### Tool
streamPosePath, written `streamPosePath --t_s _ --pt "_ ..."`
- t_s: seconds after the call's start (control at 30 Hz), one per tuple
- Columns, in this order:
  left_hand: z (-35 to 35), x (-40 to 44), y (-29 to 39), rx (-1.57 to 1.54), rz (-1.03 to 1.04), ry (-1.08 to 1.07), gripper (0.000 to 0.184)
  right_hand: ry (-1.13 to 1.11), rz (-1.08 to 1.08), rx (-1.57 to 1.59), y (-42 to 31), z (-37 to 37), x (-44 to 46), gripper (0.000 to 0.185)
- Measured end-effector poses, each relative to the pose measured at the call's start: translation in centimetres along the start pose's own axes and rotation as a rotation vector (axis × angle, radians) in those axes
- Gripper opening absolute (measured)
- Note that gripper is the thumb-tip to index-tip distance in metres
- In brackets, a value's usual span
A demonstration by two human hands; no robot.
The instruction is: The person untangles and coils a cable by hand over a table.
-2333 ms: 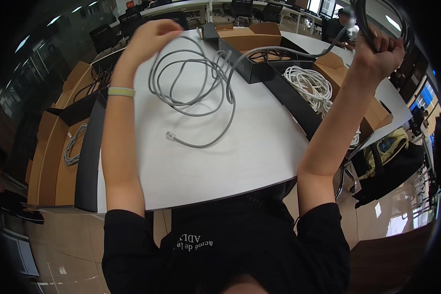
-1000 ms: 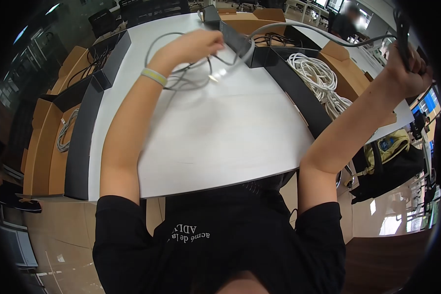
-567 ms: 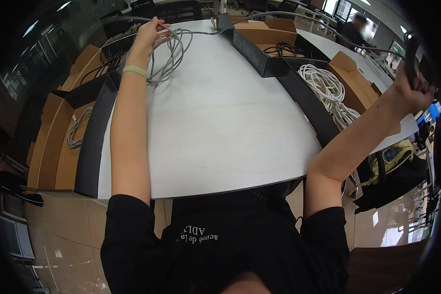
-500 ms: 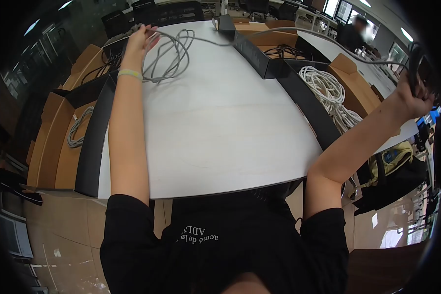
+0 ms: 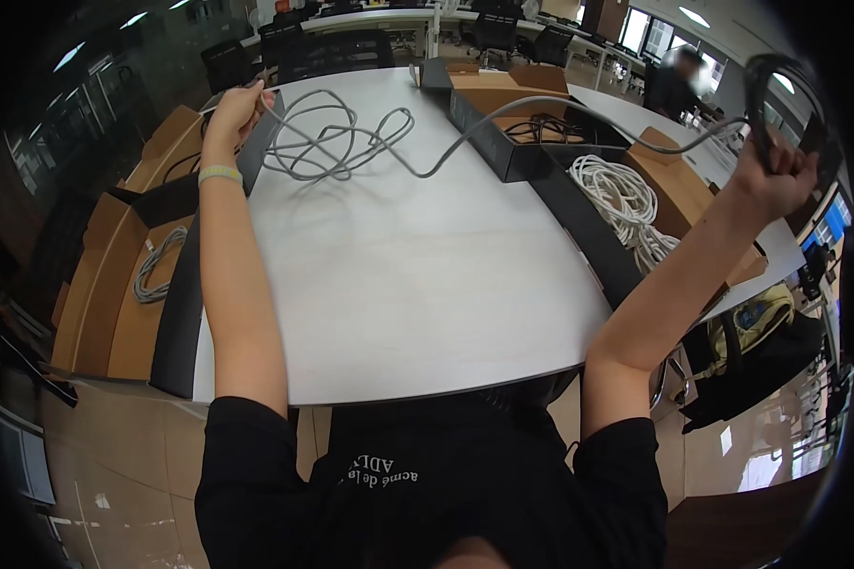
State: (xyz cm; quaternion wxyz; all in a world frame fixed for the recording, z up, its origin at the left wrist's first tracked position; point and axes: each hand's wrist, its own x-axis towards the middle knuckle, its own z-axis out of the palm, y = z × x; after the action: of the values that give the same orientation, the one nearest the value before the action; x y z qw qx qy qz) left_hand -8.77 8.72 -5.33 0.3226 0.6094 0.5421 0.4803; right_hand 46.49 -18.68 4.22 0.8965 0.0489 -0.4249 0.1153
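Observation:
My left hand (image 5: 242, 116) is raised over the far left of the table, fingers closed on a grey cable (image 5: 337, 171). Loose, tangled loops of that cable hang beside the hand, over the tabletop. From the loops one strand crosses to the right, above the boxes. It reaches my right hand (image 5: 781, 180), which is held up at the far right. This hand grips a dark coiled cable (image 5: 759, 100). Whether the grey strand joins the dark coil or only passes behind it, I cannot tell.
Open cardboard boxes line both sides of the white table (image 5: 427, 303). One right box holds white cables (image 5: 617, 194), another black cables (image 5: 546, 128). A left box contains a grey coiled cable (image 5: 159, 266). A backpack (image 5: 754, 332) is at the right; a person (image 5: 674, 83) stands further back.
My left hand has shifted left and lower in view, and the grey loops have spread out. My right hand has moved slightly left, its dark coil now showing more fully. The strand between sags more.

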Motion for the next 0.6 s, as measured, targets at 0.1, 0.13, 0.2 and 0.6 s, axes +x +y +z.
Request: streamPosePath --t_s 0.1,0.13,0.2,0.6 --pt "-1.3 -1.7 4.4 0.517 0.062 0.053 0.047 -0.185 0.191 0.187 2.5 2.0 -1.5 0.027" --pt "-1.2 -2.6 5.9 0.718 0.153 0.189 0.049 -0.210 0.226 0.191 3.4 2.8 -2.2 0.024" --pt "0.0 -7.5 9.6 0.585 0.592 0.418 0.050 -0.251 0.235 0.168 5.3 4.2 -3.5 0.020" --pt "6.8 -30.9 16.0 -0.250 1.628 -0.609 0.025 -0.548 0.502 0.102 9.2 7.0 -6.6 0.022"
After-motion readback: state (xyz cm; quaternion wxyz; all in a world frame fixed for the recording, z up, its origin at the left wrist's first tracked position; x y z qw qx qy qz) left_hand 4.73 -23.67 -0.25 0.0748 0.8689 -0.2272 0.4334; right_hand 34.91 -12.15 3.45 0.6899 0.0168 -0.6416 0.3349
